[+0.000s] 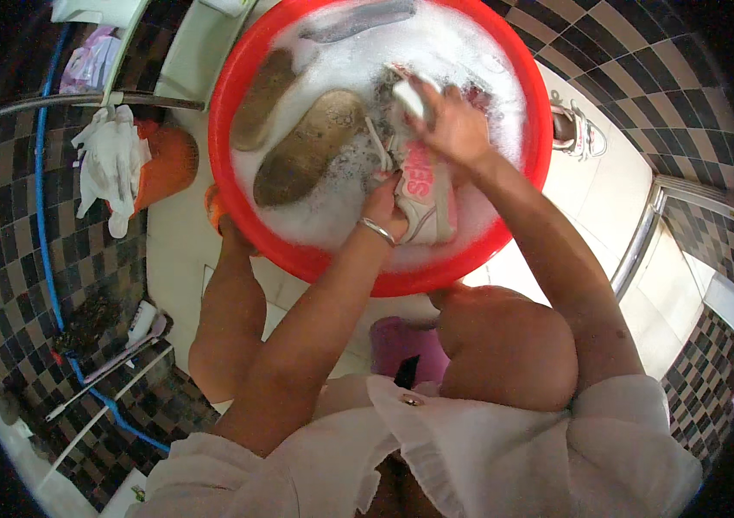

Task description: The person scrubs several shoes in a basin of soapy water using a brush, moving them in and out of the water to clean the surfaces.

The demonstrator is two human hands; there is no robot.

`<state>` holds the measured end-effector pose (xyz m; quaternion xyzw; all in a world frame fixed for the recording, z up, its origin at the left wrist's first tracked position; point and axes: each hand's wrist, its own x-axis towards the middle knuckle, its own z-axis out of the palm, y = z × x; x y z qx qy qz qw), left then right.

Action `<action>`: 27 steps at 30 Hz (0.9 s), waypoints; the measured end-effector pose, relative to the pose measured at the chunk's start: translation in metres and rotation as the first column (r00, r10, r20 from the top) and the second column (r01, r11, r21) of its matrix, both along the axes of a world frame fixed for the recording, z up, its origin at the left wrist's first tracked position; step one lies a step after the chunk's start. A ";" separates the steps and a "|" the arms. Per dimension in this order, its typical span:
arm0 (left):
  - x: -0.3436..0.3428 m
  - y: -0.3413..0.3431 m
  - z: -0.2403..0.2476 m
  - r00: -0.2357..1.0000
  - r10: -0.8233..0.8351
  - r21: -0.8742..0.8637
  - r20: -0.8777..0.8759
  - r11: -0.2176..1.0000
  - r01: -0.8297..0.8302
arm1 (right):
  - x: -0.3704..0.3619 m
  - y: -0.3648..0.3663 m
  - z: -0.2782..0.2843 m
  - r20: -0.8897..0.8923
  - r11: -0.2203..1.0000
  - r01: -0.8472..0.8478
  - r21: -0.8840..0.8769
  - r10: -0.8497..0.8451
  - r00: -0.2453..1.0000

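A white sneaker with pink lettering (420, 173) lies in foamy water in a round red basin (222, 129). My left hand (387, 205), a silver bangle at its wrist, is closed on the sneaker's near part. Over its far end, my right hand (453, 128) grips a small white block-shaped scrubber (408, 97); its underside is hidden. To the left, a brown-soled shoe (311, 148) floats sole up beside another sole-up shoe (265, 99). A grey shoe sole (365, 20) shows at the basin's far side. Suds partly cover something dark and reddish by my right hand.
Right of the basin, another sneaker (580, 131) stands on pale floor tiles. White gloves (111, 164) hang over an orange bucket (168, 164) at the left. A blue hose (41, 203) runs down the checkered wall. A pink stool (389, 345) is between my legs.
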<state>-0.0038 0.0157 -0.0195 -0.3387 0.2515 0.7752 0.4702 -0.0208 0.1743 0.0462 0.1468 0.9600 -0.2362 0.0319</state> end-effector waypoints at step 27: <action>-0.001 -0.025 0.018 0.964 -0.238 -0.159 -0.119 0.963 0.218 | -0.022 0.011 -0.047 0.121 0.914 0.256 -0.314 -0.229 0.966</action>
